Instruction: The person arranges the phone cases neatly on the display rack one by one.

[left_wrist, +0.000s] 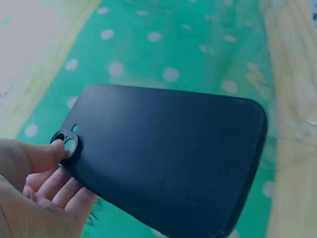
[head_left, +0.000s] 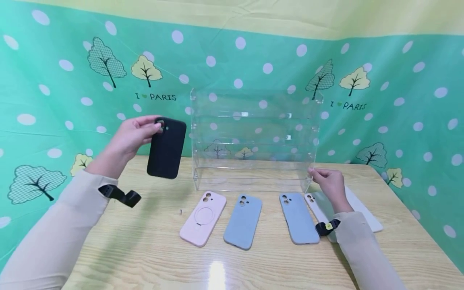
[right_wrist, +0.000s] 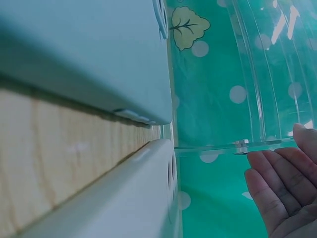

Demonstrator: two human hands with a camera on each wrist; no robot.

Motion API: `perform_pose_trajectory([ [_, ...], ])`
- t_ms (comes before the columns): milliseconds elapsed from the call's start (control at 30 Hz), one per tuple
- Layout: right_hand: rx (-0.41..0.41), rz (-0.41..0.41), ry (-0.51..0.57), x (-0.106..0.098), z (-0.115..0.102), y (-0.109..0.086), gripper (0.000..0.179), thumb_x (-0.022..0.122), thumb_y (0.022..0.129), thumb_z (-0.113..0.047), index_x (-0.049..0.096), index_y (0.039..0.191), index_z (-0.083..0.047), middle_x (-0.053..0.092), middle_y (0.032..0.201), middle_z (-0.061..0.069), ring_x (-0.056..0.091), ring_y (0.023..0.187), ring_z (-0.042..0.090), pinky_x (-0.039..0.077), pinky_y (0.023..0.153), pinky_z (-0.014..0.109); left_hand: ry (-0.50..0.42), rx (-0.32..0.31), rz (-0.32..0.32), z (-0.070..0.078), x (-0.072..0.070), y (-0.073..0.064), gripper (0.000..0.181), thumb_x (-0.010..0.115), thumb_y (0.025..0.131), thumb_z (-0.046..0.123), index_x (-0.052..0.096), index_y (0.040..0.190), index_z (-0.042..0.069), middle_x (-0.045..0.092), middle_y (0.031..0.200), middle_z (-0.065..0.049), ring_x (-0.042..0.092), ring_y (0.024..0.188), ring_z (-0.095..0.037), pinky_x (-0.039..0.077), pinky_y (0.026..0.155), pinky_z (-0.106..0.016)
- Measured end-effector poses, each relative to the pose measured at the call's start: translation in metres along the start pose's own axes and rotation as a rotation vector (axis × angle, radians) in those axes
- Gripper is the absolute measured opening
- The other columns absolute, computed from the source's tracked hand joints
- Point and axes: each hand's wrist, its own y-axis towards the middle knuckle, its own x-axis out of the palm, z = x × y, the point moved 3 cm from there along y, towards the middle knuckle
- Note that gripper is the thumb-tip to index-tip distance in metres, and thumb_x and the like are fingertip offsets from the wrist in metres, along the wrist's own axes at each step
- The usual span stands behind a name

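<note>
My left hand (head_left: 135, 135) pinches a black phone case (head_left: 167, 149) by its camera-hole corner, thumb on the cutout and fingers behind. The case hangs upright in the air, left of a clear acrylic display rack (head_left: 253, 184). In the left wrist view the flat back of the black phone case (left_wrist: 168, 153) fills the middle. My right hand (head_left: 330, 183) is at the rack's lower right side. In the right wrist view, thumb and fingers of the right hand (right_wrist: 287, 183) lie on either side of the clear side panel (right_wrist: 213, 148), pinching its edge.
On the wooden table (head_left: 156, 249) lie a pink phone case (head_left: 203, 219), a blue-grey case (head_left: 243, 221), another blue-grey case (head_left: 299, 219), and a pale case (head_left: 322, 209) partly under the right arm. A white case (head_left: 366, 213) lies beyond. A patterned cloth (head_left: 232, 52) hangs behind.
</note>
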Motion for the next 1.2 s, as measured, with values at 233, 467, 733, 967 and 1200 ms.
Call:
perform_pose_trajectory([
  [233, 0.013, -0.006, 0.002, 0.001, 0.003, 0.0, 0.054, 0.061, 0.087, -0.049, 0.066, 0.116, -0.004, 0.068, 0.109, 0.016, 0.067, 0.086, 0.012, 0.055, 0.085, 0.045, -0.043, 0.029, 0.028, 0.054, 0.02, 0.007, 0.053, 0.068, 0.087, 0.02, 0.049, 0.136, 0.007, 0.069, 0.09, 0.012, 0.063, 0.086, -0.004, 0.054, 0.071, -0.015],
  [467, -0.003, -0.016, -0.008, -0.001, 0.004, 0.0, 0.055, 0.059, 0.088, -0.05, 0.065, 0.117, -0.004, 0.066, 0.111, 0.018, 0.062, 0.079, 0.0, 0.054, 0.087, 0.04, -0.151, -0.019, 0.007, 0.086, 0.059, 0.023, 0.048, 0.069, 0.087, 0.013, 0.054, 0.132, 0.009, 0.067, 0.105, 0.001, 0.063, 0.093, -0.011, 0.051, 0.091, -0.024],
  [733, -0.027, -0.013, 0.015, 0.0, 0.002, -0.001, 0.048, 0.061, 0.09, -0.044, 0.067, 0.114, -0.002, 0.066, 0.11, 0.02, 0.068, 0.083, 0.013, 0.055, 0.085, 0.042, -0.279, -0.009, 0.028, 0.097, 0.108, 0.048, 0.035, 0.066, 0.088, 0.007, 0.063, 0.122, 0.01, 0.066, 0.115, -0.006, 0.063, 0.093, -0.013, 0.051, 0.092, -0.026],
  [967, -0.013, -0.013, 0.012, -0.002, 0.003, 0.0, 0.049, 0.06, 0.09, -0.045, 0.066, 0.115, -0.003, 0.067, 0.11, 0.019, 0.068, 0.087, 0.02, 0.055, 0.085, 0.044, -0.469, -0.022, 0.036, 0.115, 0.139, 0.074, 0.03, 0.065, 0.088, 0.005, 0.067, 0.117, 0.013, 0.067, 0.112, -0.004, 0.064, 0.095, -0.014, 0.053, 0.087, -0.023],
  [1200, -0.026, 0.008, 0.004, 0.0, 0.003, 0.0, 0.048, 0.061, 0.089, -0.044, 0.068, 0.113, -0.002, 0.067, 0.107, 0.019, 0.068, 0.086, 0.022, 0.057, 0.081, 0.039, -0.691, 0.007, 0.079, 0.139, 0.167, 0.093, 0.026, 0.068, 0.085, 0.005, 0.071, 0.109, 0.012, 0.071, 0.101, -0.004, 0.065, 0.081, -0.014, 0.055, 0.075, -0.022],
])
